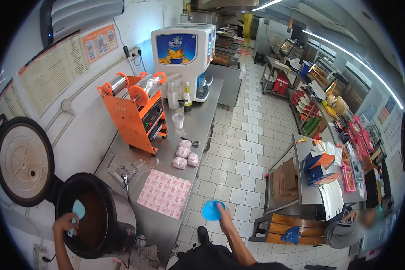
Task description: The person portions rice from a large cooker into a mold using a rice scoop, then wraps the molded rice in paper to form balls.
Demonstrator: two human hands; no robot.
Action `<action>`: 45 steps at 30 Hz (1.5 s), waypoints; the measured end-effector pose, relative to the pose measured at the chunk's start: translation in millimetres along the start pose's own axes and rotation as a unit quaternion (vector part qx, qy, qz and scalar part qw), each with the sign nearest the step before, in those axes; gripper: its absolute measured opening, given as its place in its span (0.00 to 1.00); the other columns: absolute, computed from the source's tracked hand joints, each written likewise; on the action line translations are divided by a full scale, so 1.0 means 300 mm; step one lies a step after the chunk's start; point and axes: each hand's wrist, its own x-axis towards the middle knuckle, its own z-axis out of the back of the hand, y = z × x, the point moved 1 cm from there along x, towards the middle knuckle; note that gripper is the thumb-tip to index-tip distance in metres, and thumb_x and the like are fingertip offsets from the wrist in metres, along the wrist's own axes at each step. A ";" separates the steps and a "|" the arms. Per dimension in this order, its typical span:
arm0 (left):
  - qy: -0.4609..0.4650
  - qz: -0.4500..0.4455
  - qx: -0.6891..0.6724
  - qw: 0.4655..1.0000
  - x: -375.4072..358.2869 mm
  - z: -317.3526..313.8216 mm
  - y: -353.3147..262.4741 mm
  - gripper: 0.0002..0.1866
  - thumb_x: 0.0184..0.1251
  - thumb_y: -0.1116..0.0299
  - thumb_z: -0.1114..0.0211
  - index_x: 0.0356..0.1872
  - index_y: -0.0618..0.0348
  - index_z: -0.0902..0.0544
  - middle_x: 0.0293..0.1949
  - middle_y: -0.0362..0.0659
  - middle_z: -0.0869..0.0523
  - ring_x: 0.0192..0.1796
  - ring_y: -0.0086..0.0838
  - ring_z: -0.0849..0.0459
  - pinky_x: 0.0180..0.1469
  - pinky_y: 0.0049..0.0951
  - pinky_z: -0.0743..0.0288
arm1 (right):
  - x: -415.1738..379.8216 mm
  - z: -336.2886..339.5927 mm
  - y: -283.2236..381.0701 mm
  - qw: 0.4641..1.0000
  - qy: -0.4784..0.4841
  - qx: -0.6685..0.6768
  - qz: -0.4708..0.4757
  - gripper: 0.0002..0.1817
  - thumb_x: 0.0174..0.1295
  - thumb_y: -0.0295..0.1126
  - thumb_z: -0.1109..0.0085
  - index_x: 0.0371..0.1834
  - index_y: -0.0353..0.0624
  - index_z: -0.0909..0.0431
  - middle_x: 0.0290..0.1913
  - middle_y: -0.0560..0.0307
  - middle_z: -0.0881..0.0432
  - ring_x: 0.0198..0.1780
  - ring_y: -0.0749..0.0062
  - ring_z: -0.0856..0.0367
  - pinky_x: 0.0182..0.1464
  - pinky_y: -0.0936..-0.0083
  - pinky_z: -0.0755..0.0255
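Observation:
My left hand (pixel 65 224) is closed round the handle of a light blue rice paddle (pixel 78 209), over the mouth of a large black cooker (pixel 118 220). The cooker's lid (pixel 24 161) stands open, and something brown (pixel 93 216) lies inside. Out over the floor, beside the counter, my right hand (pixel 226 219) grips a small blue bowl (pixel 210 210) by its edge. On the steel counter, between the hands, a sheet of pink-printed wrapping paper (pixel 164 193) lies flat. Several wrapped round bundles (pixel 181 163) sit behind it, one on top of the others.
An orange sealing machine (pixel 132 114) and a white drink dispenser (pixel 177 67) stand along the counter (pixel 202 117). A clear plastic cup (pixel 178 120) and a bottle (pixel 187 96) are near them. At right are a wooden bench (pixel 297 225), a seated person (pixel 346 231) and a loaded steel table (pixel 301 146).

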 end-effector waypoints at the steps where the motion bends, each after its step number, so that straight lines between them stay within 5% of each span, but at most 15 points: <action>1: -0.069 -0.068 -0.011 0.995 -0.084 -0.016 -0.077 0.10 0.63 0.84 0.40 0.43 0.60 0.26 0.28 0.44 0.20 0.21 0.27 0.19 0.19 0.30 0.24 | 0.038 -0.093 0.070 0.999 0.046 -0.008 0.019 0.23 0.71 0.46 0.43 0.59 0.39 0.25 0.50 0.57 0.20 0.53 0.74 0.24 0.58 0.76 0.32; 5: -0.198 -0.087 -0.190 0.958 -0.418 -0.136 -0.222 0.22 0.67 0.79 0.40 0.58 0.51 0.36 0.32 0.46 0.21 0.17 0.18 0.29 0.15 0.20 0.40 | 0.131 -0.507 0.269 0.946 0.285 -0.118 0.101 0.24 0.67 0.22 0.45 0.66 0.44 0.35 0.54 0.56 0.24 0.55 0.75 0.24 0.55 0.76 0.26; 6: -0.252 -0.134 -0.235 0.929 -0.483 -0.168 -0.229 0.27 0.68 0.75 0.39 0.63 0.48 0.41 0.33 0.47 0.20 0.16 0.15 0.32 0.14 0.17 0.45 | 0.079 -0.650 0.402 0.937 0.337 -0.093 -0.021 0.27 0.64 0.16 0.50 0.66 0.47 0.36 0.50 0.58 0.24 0.50 0.74 0.22 0.55 0.73 0.27; 9: -0.333 -0.209 -0.313 0.864 -0.659 -0.315 -0.140 0.38 0.69 0.67 0.36 0.71 0.43 0.52 0.33 0.48 0.19 0.14 0.13 0.35 0.14 0.14 0.48 | 0.091 -1.047 0.453 0.753 0.455 -0.180 0.439 0.38 0.51 0.13 0.52 0.70 0.46 0.39 0.54 0.49 0.22 0.51 0.55 0.18 0.57 0.58 0.27; 11: -0.398 -0.242 -0.288 0.837 -0.723 -0.426 -0.033 0.48 0.68 0.57 0.33 0.79 0.48 0.59 0.30 0.44 0.17 0.13 0.11 0.36 0.15 0.13 0.49 | 0.085 -1.295 0.389 0.698 0.451 -0.334 0.444 0.35 0.45 0.23 0.44 0.64 0.44 0.30 0.52 0.35 0.20 0.55 0.40 0.20 0.55 0.53 0.27; 12: -0.430 -0.263 -0.308 0.807 -0.737 -0.494 0.044 0.43 0.70 0.53 0.36 0.78 0.51 0.50 0.30 0.39 0.18 0.16 0.11 0.34 0.18 0.13 0.47 | 0.055 -1.416 0.359 0.651 0.432 -0.405 0.474 0.29 0.47 0.28 0.42 0.58 0.42 0.26 0.48 0.36 0.17 0.49 0.39 0.18 0.51 0.48 0.25; 15: -0.582 -0.025 -0.610 0.538 -0.745 -0.759 0.073 0.25 0.76 0.43 0.46 0.54 0.56 0.22 0.24 0.30 0.29 0.20 0.14 0.34 0.19 0.17 0.46 | 0.052 -1.758 0.057 0.482 0.400 -0.583 0.517 0.20 0.62 0.35 0.48 0.54 0.37 0.28 0.40 0.37 0.16 0.38 0.45 0.13 0.37 0.55 0.18; 18: -0.579 -0.095 -0.583 0.562 -0.756 -1.020 0.176 0.28 0.78 0.42 0.52 0.50 0.60 0.22 0.20 0.31 0.33 0.18 0.15 0.37 0.18 0.18 0.48 | -0.014 -1.834 -0.171 0.308 0.460 -0.658 0.511 0.23 0.64 0.38 0.43 0.60 0.43 0.30 0.55 0.38 0.22 0.51 0.47 0.15 0.48 0.63 0.18; 22: -0.517 -0.107 -0.633 0.565 -0.794 -1.339 0.218 0.33 0.79 0.41 0.55 0.60 0.67 0.27 0.19 0.30 0.40 0.16 0.13 0.44 0.16 0.18 0.53 | -0.116 -1.768 -0.291 0.211 0.551 -0.722 0.361 0.40 0.64 0.50 0.40 0.73 0.40 0.43 0.70 0.27 0.38 0.65 0.37 0.27 0.62 0.54 0.27; 25: -0.501 -0.052 -0.680 0.533 -0.826 -1.507 0.267 0.32 0.80 0.43 0.55 0.59 0.67 0.27 0.19 0.30 0.41 0.16 0.13 0.45 0.16 0.18 0.52 | -0.063 -1.751 -0.323 0.198 0.556 -0.763 0.264 0.43 0.65 0.53 0.42 0.74 0.41 0.49 0.71 0.23 0.41 0.66 0.35 0.28 0.65 0.49 0.31; 27: -0.497 -0.012 -0.696 0.518 -0.834 -1.543 0.296 0.31 0.80 0.44 0.55 0.58 0.68 0.26 0.19 0.30 0.41 0.16 0.12 0.45 0.16 0.18 0.52 | 0.031 -1.778 -0.341 0.310 0.575 -0.739 0.166 0.43 0.66 0.55 0.43 0.73 0.42 0.52 0.72 0.21 0.43 0.64 0.31 0.27 0.66 0.47 0.32; 33: -0.548 0.077 -0.668 0.497 -0.810 -1.489 0.385 0.29 0.81 0.45 0.55 0.58 0.63 0.24 0.19 0.30 0.42 0.16 0.11 0.46 0.17 0.17 0.53 | 0.054 -1.865 -0.356 0.371 0.463 -0.749 0.295 0.38 0.68 0.58 0.48 0.69 0.43 0.48 0.63 0.16 0.34 0.59 0.23 0.26 0.63 0.44 0.30; 37: -0.565 0.040 -0.661 0.492 -0.784 -1.467 0.379 0.27 0.81 0.46 0.54 0.58 0.62 0.24 0.19 0.30 0.41 0.17 0.11 0.44 0.17 0.16 0.52 | -0.065 -1.885 -0.467 0.417 0.506 -0.693 0.300 0.33 0.72 0.57 0.54 0.69 0.46 0.44 0.58 0.16 0.31 0.56 0.23 0.24 0.59 0.42 0.28; 41: -0.563 0.069 -0.644 0.513 -0.763 -1.510 0.379 0.26 0.82 0.49 0.55 0.57 0.64 0.23 0.19 0.30 0.41 0.17 0.12 0.44 0.17 0.16 0.52 | -0.109 -1.912 -0.479 0.388 0.538 -0.677 0.317 0.28 0.73 0.55 0.56 0.65 0.47 0.38 0.54 0.17 0.29 0.51 0.22 0.22 0.57 0.41 0.28; 45: -0.573 0.072 -0.677 0.456 -0.741 -1.515 0.375 0.25 0.82 0.49 0.54 0.56 0.63 0.23 0.20 0.30 0.41 0.17 0.11 0.44 0.17 0.16 0.53 | -0.043 -1.929 -0.523 0.423 0.558 -0.634 0.329 0.27 0.74 0.54 0.57 0.64 0.47 0.37 0.55 0.16 0.30 0.50 0.22 0.22 0.56 0.41 0.28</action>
